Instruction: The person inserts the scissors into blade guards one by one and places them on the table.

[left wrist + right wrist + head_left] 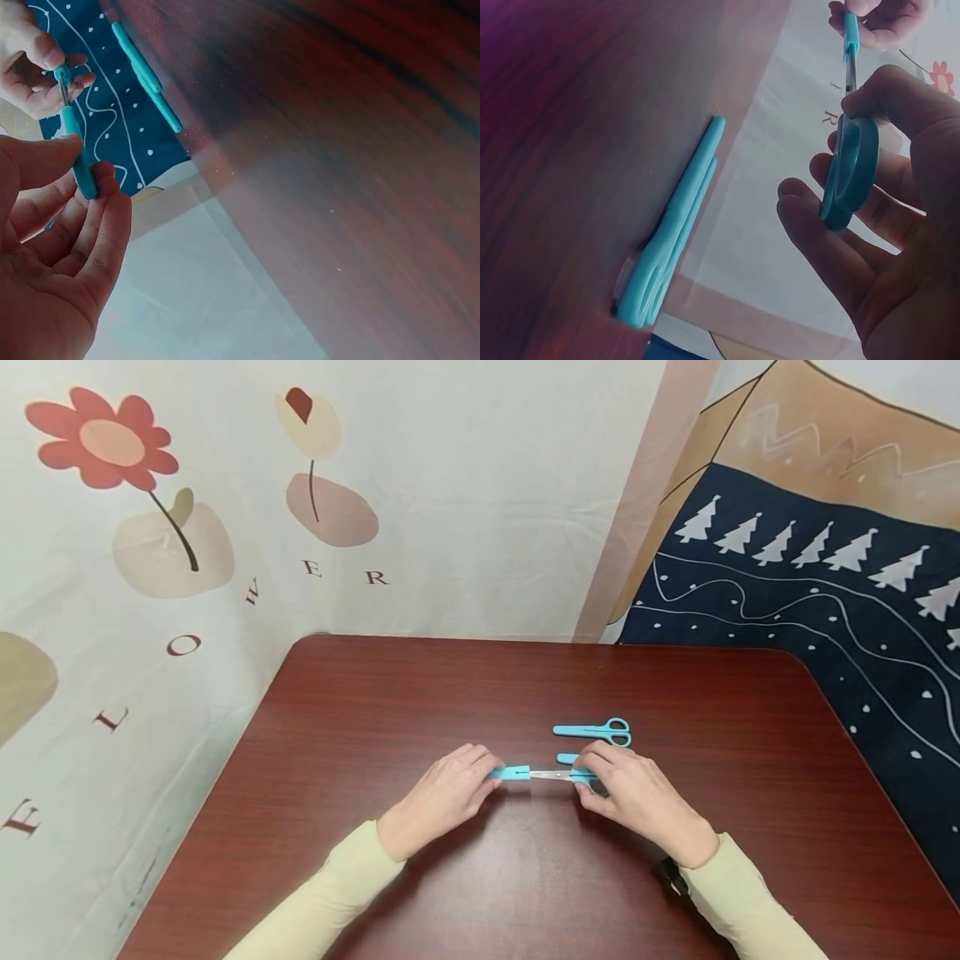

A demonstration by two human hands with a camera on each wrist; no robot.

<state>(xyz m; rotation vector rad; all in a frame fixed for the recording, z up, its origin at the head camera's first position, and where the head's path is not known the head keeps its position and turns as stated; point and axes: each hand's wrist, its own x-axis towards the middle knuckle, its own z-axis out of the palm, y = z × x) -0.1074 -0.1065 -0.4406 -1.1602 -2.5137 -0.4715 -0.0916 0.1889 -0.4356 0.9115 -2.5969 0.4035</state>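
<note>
My left hand (447, 787) pinches a light-blue blade cover (515, 772) between thumb and fingers. At the other end, my right hand (637, 789) grips the blue handles of a pair of scissors (857, 161). Bare metal blades (550, 774) show between the two hands, their tips inside the cover's mouth. In the right wrist view the thumb presses near the pivot while fingers support the handle loops from below. Both hands hold the scissors level over the table.
Beyond the right hand lies a second pair of blue scissors (592, 732) in its cover. Another covered pair (567, 758) is beside it, largely hidden by that hand. The brown table (360, 693) meets printed cloth hangings (465, 510) at its back edge.
</note>
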